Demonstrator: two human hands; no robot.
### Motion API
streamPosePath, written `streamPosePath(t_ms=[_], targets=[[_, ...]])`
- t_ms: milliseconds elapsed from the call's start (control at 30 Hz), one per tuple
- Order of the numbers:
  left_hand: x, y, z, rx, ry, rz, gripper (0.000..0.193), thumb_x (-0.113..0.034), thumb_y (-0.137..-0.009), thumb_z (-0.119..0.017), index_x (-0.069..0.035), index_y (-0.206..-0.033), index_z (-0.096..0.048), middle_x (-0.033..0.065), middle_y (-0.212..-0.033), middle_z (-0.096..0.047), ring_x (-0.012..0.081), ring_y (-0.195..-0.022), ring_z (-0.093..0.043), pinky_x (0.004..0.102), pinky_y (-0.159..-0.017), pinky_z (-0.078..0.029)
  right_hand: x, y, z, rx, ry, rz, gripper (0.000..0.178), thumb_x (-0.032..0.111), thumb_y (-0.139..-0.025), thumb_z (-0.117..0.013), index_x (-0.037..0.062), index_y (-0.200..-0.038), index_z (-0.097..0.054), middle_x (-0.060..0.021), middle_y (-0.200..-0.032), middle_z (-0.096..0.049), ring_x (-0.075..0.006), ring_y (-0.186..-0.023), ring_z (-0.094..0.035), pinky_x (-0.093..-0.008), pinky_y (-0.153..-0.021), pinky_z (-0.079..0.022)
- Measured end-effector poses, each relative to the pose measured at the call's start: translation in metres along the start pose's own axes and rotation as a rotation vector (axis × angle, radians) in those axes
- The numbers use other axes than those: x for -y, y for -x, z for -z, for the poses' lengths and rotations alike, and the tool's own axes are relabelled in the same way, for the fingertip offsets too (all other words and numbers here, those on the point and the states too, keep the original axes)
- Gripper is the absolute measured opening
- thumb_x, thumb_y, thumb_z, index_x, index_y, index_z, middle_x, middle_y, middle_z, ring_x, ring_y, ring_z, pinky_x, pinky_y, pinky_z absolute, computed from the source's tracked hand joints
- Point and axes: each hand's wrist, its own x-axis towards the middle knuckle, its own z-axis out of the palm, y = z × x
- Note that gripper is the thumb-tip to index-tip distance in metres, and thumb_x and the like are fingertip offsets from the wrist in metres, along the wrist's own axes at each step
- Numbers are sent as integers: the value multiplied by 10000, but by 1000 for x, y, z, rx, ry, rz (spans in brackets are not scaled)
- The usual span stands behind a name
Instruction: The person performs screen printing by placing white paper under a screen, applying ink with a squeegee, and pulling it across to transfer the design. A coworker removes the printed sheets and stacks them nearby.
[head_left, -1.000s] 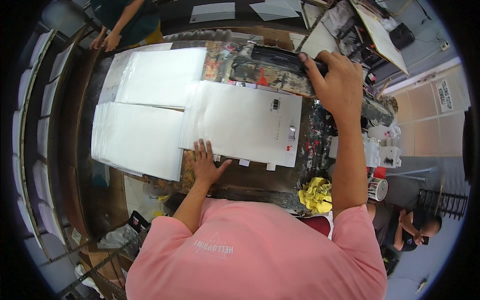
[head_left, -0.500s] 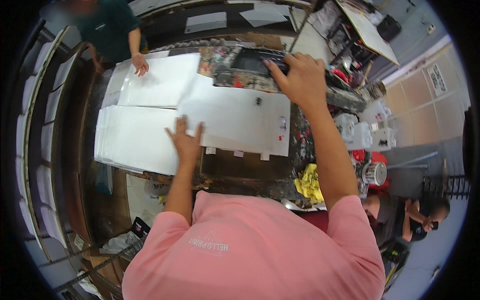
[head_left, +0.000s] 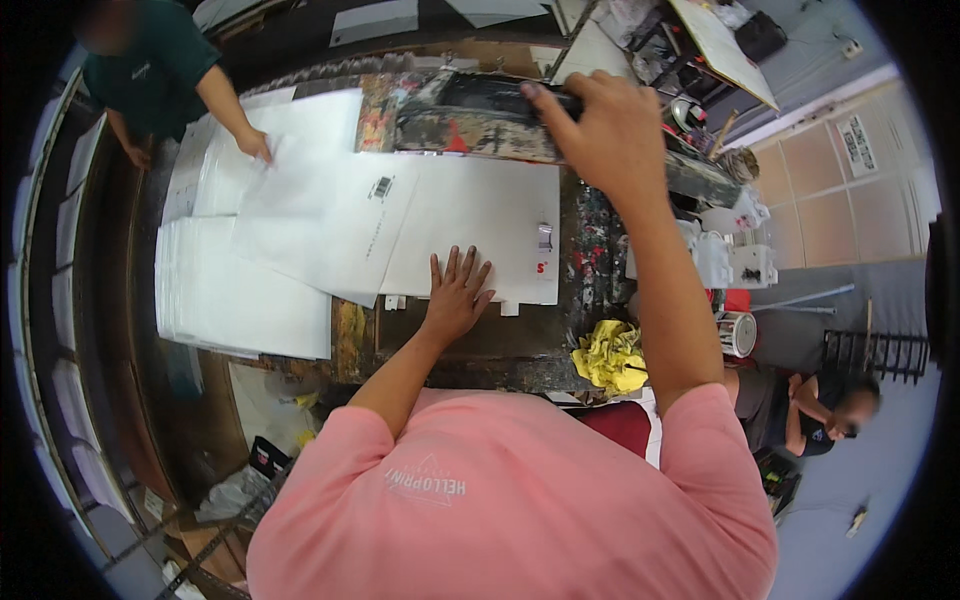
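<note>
My left hand lies flat with its fingers spread on the lower part of a white sheet. That sheet has small printed marks near its right side. My right hand grips the upper edge of a raised, paint-stained wooden frame on the far side of the table. Another white sheet, with a small dark printed patch, slants over the first one's left part. A co-worker's hand holds its upper left corner, which is blurred. Beneath it lie stacks of white sheets.
A crumpled yellow cloth lies at the table's near right. White plastic jugs and a paint can stand further right. Racks of white sheets line the left. A co-worker stands far left; another person is at the right.
The sheet with the dark patch has slid left, now in the co-worker's hand, uncovering the sheet below. My left hand has moved right onto that lower sheet. My right hand stays on the frame.
</note>
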Motion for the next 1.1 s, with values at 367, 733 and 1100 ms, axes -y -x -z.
streamPosePath(t_ms=[367,733,1100], targets=[[-1,6,-6,14,-1,56,662,-528,-1101,-482,-183,-1664,-437,184,-1767,-288,430,-1646,-197,733,-1280,-39,3,7,2,-46,-51,10,561,583,-945,-722,31,-951,-820,-135,-798,-709,-338,-798,-699,-474,-745,-457],[-22,-18,98,-147,1052,228,811,-618,-1094,-453,-99,-1704,-322,223,-1738,-329,412,-1605,-314,575,-1295,-279,9,36,-6,136,-1,-5,652,661,-978,-614,32,-1082,-748,-160,-989,-714,-341,-983,-678,-509,-862,-460],[17,49,83,66,2105,953,1226,-888,-971,-406,78,-1646,-71,286,-1460,-555,368,-1410,-571,476,-1216,-459,-41,136,-168,600,-220,-9,483,105,-866,-709,122,-1349,-704,-134,-1324,-699,-366,-1265,-615,-535,-1070,-439]])
